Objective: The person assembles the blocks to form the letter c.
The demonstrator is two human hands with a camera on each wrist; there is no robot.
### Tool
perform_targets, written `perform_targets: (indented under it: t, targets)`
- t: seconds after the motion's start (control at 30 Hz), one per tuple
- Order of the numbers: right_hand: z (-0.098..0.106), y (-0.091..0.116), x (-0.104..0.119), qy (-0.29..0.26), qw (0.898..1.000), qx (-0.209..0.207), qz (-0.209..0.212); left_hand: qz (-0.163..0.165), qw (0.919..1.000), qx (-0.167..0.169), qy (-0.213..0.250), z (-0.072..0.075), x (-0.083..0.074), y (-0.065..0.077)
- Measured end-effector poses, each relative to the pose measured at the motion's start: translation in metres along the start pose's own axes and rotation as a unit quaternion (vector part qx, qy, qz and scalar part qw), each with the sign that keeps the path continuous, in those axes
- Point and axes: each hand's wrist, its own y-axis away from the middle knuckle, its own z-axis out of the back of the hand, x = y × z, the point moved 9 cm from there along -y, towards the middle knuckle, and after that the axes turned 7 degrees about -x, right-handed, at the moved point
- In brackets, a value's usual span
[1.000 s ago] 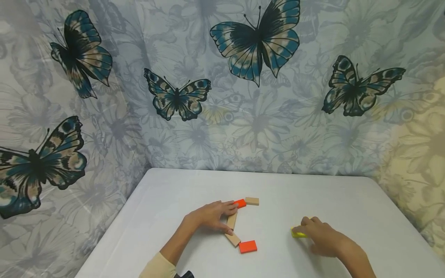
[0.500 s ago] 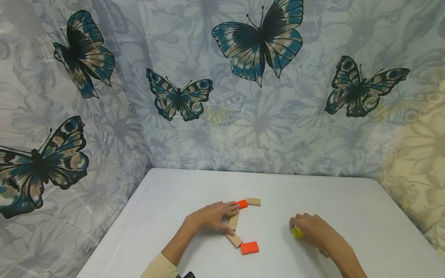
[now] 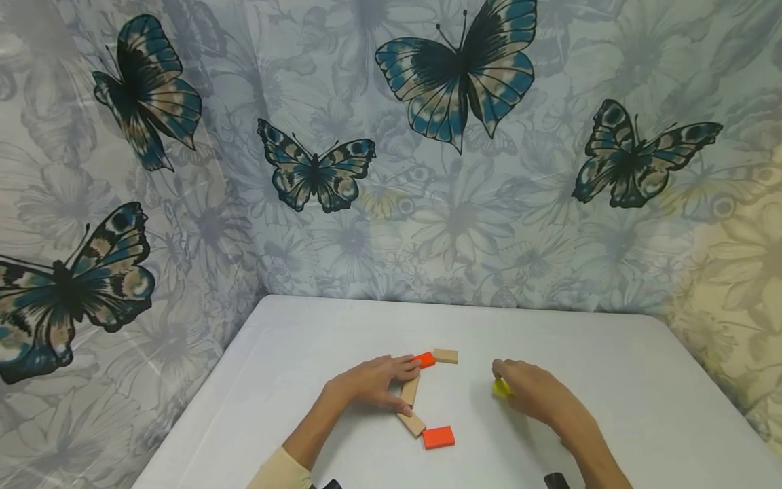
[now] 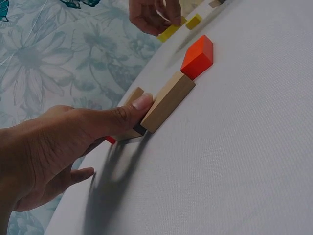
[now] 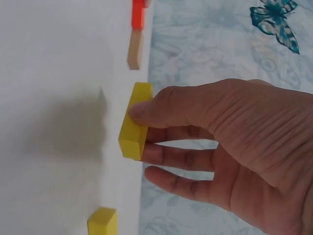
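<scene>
My left hand [image 3: 379,384] lies spread over a curved row of blocks. Its fingertips touch an orange block [image 3: 425,360], and its thumb rests on a plain wooden block [image 4: 168,102]. Between thumb and fingers stands another wooden block [image 3: 410,392]. A second orange block [image 3: 438,437] meets the row's near end; a wooden block [image 3: 446,356] meets the far end. Over the table's right half, my right hand [image 3: 537,394] pinches a yellow block [image 5: 134,122] between thumb and fingers. Another yellow block [image 5: 102,223] lies on the table beyond that hand.
The white table [image 3: 342,326] is backed by a hanging cloth [image 3: 427,238] printed with butterflies. A further wooden piece [image 4: 215,3] shows at the top edge of the left wrist view. Dark wrist gear [image 3: 556,481] shows at the bottom.
My right hand has taken the yellow block away from its spot on the right, moving left and farther from me. My left hand and the row of blocks have stayed put.
</scene>
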Motion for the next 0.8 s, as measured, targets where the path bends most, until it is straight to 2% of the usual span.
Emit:
perform_targets:
  t: [0.2,0.8]
  targets:
    - [0.007,-0.012,0.010,0.005,0.999,-0.041,0.020,0.007,0.9999,0.006,0.009,0.000,0.001,0.000]
    - [0.000,-0.053,0.011,0.014,0.998,-0.065,0.011,0.016,0.9998,-0.001,0.013,-0.002,0.004,-0.002]
